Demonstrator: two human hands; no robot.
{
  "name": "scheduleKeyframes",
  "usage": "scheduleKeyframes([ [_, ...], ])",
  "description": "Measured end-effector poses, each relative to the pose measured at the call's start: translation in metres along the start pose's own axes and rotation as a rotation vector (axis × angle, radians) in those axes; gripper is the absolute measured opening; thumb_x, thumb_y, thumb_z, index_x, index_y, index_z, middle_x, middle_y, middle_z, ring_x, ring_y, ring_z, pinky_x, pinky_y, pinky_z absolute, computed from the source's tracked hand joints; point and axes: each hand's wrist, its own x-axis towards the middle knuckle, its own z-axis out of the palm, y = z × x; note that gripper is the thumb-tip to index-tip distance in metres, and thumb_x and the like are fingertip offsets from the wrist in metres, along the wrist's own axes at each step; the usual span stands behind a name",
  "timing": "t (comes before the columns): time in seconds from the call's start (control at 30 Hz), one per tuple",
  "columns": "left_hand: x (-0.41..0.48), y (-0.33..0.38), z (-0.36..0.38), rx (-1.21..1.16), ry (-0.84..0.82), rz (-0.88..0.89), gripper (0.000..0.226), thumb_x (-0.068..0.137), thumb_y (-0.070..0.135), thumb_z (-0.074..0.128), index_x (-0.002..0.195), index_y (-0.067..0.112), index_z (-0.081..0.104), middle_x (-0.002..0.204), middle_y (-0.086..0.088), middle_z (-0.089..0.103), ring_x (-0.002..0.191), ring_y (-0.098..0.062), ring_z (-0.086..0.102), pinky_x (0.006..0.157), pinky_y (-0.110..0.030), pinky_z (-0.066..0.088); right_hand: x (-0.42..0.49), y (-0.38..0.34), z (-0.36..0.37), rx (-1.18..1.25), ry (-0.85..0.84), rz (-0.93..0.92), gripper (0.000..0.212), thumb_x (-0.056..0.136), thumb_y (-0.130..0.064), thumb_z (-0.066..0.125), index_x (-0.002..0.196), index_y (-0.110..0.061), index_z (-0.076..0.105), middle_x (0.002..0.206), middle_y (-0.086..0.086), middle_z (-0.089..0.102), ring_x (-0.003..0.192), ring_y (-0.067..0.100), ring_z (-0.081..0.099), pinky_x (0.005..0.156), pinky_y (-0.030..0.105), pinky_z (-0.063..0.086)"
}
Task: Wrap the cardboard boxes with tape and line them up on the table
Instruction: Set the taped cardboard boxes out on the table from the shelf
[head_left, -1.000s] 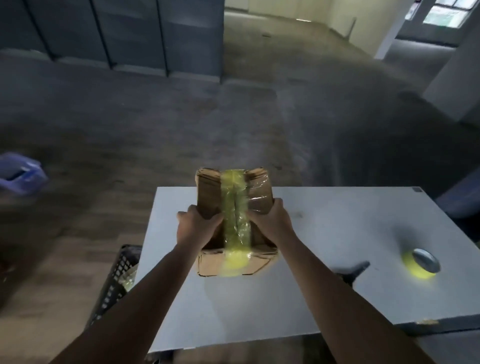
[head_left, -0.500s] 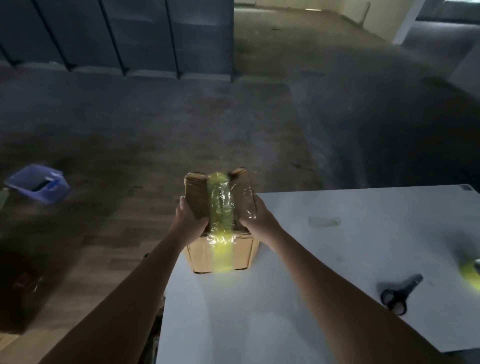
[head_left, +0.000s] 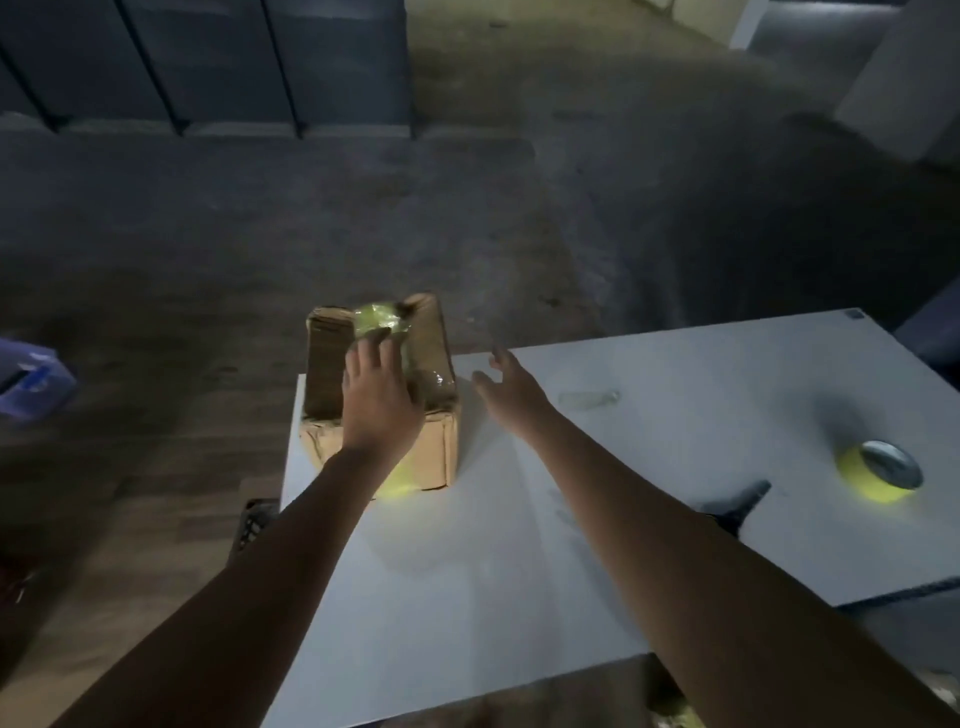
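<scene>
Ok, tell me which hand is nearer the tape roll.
Right. The right hand hovers open between box and tape roll; the left hand rests on the box, farther away.

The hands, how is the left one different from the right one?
The left hand lies on top of the taped cardboard box, fingers on the yellow tape; the right hand touches nothing. The left hand is over the box; the right hand hovers beside it, above the white table. Both hands have straight fingers and grip nothing.
</scene>
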Motion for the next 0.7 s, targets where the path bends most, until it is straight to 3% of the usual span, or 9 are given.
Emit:
scheduleKeyframes([
  [0.1,-0.026,0.055,0.026,-0.148,-0.043,0.046,0.044,0.084,-0.003,0.052,0.127,0.003,0.051,0.129,-0.018,0.047,0.123,-0.033,0.041,0.104,-0.043,0.039,-0.033,0.037,-0.029,0.143,0.187,0.043,0.043,0.1,-0.03,0.043,0.142,-0.022,0.042,0.14,0.001,0.053,0.12,0.02,0.054,0.093,0.027,0.043],
  [0.23,-0.08,0.133,0.073,-0.303,-0.062,0.005,0.04,0.088,-0.002,0.052,0.126,0.008,0.053,0.129,-0.01,0.049,0.124,-0.023,0.044,0.103,-0.023,0.033,-0.088,0.099,-0.085,0.335,0.351,0.127,0.024,0.097,-0.023,0.047,0.12,-0.024,0.056,0.11,-0.002,0.066,0.095,0.013,0.066,0.089,0.042,0.055],
  [0.37,-0.157,0.214,0.127,-0.42,-0.21,0.038,0.037,0.09,-0.001,0.05,0.124,0.013,0.053,0.124,-0.002,0.047,0.118,-0.019,0.049,0.102,-0.028,0.044,-0.165,0.179,-0.137,0.431,0.443,0.215,0.023,0.099,-0.018,0.047,0.118,-0.018,0.058,0.109,0.001,0.068,0.079,0.001,0.068,0.076,0.028,0.059],
  [0.47,-0.213,0.277,0.163,-0.503,-0.306,0.143,0.035,0.086,-0.005,0.05,0.116,0.01,0.056,0.113,0.002,0.047,0.11,-0.021,0.053,0.093,-0.026,0.047,-0.223,0.241,-0.17,0.432,0.533,0.262,0.021,0.098,-0.019,0.043,0.111,-0.02,0.059,0.103,0.0,0.069,0.082,0.006,0.069,0.076,0.029,0.058],
  [0.57,-0.268,0.331,0.201,-0.536,-0.388,0.188,0.036,0.081,-0.011,0.051,0.114,0.0,0.058,0.113,-0.011,0.056,0.108,-0.028,0.055,0.091,-0.039,0.05,-0.277,0.304,-0.194,0.461,0.611,0.284,0.021,0.097,-0.016,0.043,0.108,-0.023,0.059,0.089,-0.011,0.068,0.068,-0.005,0.066,0.058,0.014,0.051],
  [0.7,-0.341,0.368,0.257,-0.521,-0.51,0.205,0.029,0.076,-0.017,0.054,0.103,-0.006,0.06,0.103,-0.021,0.06,0.099,-0.035,0.059,0.083,-0.025,0.042,-0.334,0.389,-0.206,0.435,0.672,0.366,0.023,0.095,-0.012,0.043,0.096,-0.023,0.063,0.095,0.002,0.069,0.072,0.005,0.067,0.055,0.014,0.049],
])
